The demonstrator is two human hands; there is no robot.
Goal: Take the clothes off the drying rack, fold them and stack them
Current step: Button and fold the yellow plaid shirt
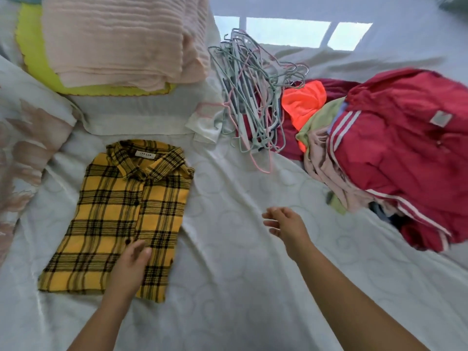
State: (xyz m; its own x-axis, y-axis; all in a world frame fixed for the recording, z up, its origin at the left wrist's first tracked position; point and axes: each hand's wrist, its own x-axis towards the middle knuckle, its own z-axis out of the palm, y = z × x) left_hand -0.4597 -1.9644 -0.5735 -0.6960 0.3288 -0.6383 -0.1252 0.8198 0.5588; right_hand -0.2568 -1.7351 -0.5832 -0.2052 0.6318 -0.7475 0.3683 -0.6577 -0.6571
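— On the white quilted bedsheet [240, 287], the folded yellow-and-black plaid shirt [121, 211] lies flat; left hand [129, 269] rests on it, fingers relaxed.
— Right hand [286, 224] hovers empty, loose, near the red white-striped jacket [400, 153]; tugging could spill its heap.

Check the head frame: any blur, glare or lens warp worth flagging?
Head view: motion blur smears the red jacket at right, and the right hand is soft. The plaid shirt under the left hand is sharper. Head view: a window-shaped sunlit patch falls on the sheet, and wide-angle warp bends the frame edges.
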